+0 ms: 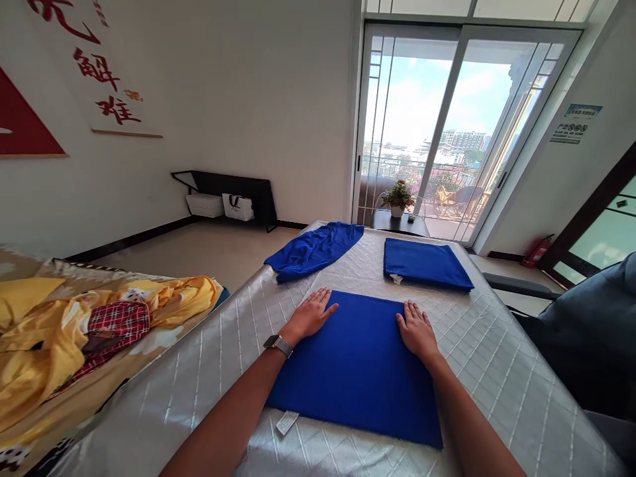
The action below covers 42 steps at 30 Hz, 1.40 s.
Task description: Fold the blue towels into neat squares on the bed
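A flat, folded blue cloth [360,371] lies in front of me on a silver quilted mattress [497,371], with a small white tag [287,423] sticking out at its near left edge. My left hand [312,314] rests flat on the cloth's far left corner, fingers stretched out, with a watch on the wrist. On the far right corner my right hand [417,329] lies flat too, fingers extended. Beyond it sits a second folded blue cloth [427,264], also tagged. A crumpled blue cloth [318,250] is spread at the far left of the mattress.
Yellow bedding [183,301] and a red plaid cloth [119,321] lie on a bed at the left. Past the mattress's far edge stands a dark small table [397,223] with a potted plant [397,199]. A dark bulky seat [591,338] borders the right side.
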### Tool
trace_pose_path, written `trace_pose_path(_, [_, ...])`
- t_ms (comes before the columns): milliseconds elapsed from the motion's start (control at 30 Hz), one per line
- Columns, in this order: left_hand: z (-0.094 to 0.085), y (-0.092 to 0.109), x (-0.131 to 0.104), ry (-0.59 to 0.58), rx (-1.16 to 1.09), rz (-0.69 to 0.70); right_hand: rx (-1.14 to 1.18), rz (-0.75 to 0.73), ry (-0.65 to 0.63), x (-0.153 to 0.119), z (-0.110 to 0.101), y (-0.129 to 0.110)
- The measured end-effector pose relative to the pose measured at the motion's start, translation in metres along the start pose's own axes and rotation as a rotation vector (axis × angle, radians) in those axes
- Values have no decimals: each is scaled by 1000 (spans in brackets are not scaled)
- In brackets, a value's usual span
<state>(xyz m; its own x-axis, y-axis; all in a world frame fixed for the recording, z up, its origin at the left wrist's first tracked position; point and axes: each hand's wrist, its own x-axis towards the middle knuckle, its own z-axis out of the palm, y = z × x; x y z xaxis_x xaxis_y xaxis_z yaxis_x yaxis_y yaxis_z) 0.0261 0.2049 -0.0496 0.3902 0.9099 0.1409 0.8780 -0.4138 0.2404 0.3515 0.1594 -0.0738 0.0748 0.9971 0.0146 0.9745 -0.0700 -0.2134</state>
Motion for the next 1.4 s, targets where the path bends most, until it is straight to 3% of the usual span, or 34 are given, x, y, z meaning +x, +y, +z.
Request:
trace_pose_path(67, [-5, 25, 2, 35, 5, 77, 7, 0, -10, 0, -1, -2])
trace_pose_path(167, [-1, 78, 10, 55, -22, 273, 3, -1, -15, 0, -2, -2])
trace_pose_path(333, [35, 161, 37, 18, -90, 439, -49, -37, -38, 0, -1, 2])
trace_pose_path(400, [52, 179, 46, 11, -114, 432, -69, -51, -53, -1, 0, 4])
trace_pose_path(500, [68, 187, 50, 17, -120, 370, -69, -53, -45, -1, 1, 6])
trace_pose_path(600, [72, 175, 47, 21, -98, 313, -44, -44, -28, -1, 1, 4])
trace_pose_path(700, [62, 147, 41, 5, -61, 246, -10, -17, -17, 0, -1, 0])
trace_pose_path(933, [25, 34, 23, -34, 16, 14, 13, 2, -25, 0, -3, 0])
trace_pose_path(1067, [19, -15, 14, -2, -7, -110, 2, 9, -25, 1, 0, 1])
trace_pose_path(1167, [23, -26, 11, 18, -20, -127, -8, 7, -18, 2, 3, 2])
trace_pose_path(1400, [28, -23, 11, 47, -2, -107, -31, -3, -9, 3, 6, 4])
